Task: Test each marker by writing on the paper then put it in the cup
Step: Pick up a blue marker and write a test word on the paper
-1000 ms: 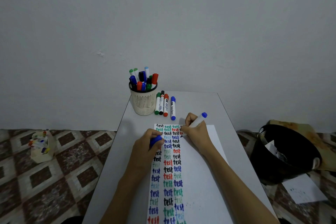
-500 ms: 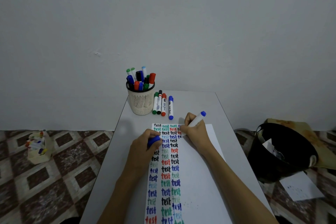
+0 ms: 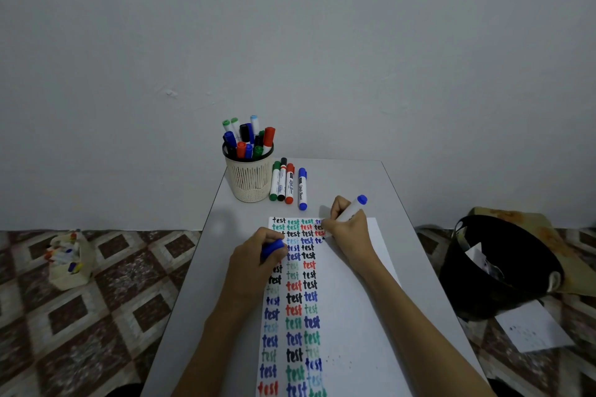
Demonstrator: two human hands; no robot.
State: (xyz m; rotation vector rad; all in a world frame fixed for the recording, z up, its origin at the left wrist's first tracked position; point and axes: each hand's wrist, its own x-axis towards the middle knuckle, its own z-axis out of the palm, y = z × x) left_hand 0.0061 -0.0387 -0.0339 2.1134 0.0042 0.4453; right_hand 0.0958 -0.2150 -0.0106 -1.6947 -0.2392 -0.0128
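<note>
Head view: the right hand (image 3: 350,229) grips a blue marker (image 3: 353,208) low on its white barrel. Its fingers are curled tight round the barrel, and the blue butt end sticks up and away to the right. The tip comes down on the paper (image 3: 351,316) at the right end of the upper rows of "test" words, largely hidden by the fingers. The left hand (image 3: 254,264) rests on the paper's left edge, its fingers clamped round the blue cap (image 3: 272,247).

The marker looks light, stiff and smooth-sided, so a pinch close to the tip suits writing. A hold nearer mid-barrel would probably serve better for pressing the cap on straight. The wet tip is likely the only delicate part, and it would smear if dragged.

The cup (image 3: 250,177), a pale mesh one, stands at the far left of the table (image 3: 354,180). It is already crowded with markers, so this one will likely need to be dropped upright into a gap rather than pushed in. Four capped markers (image 3: 289,184) lie just beside the cup on its right.
</note>
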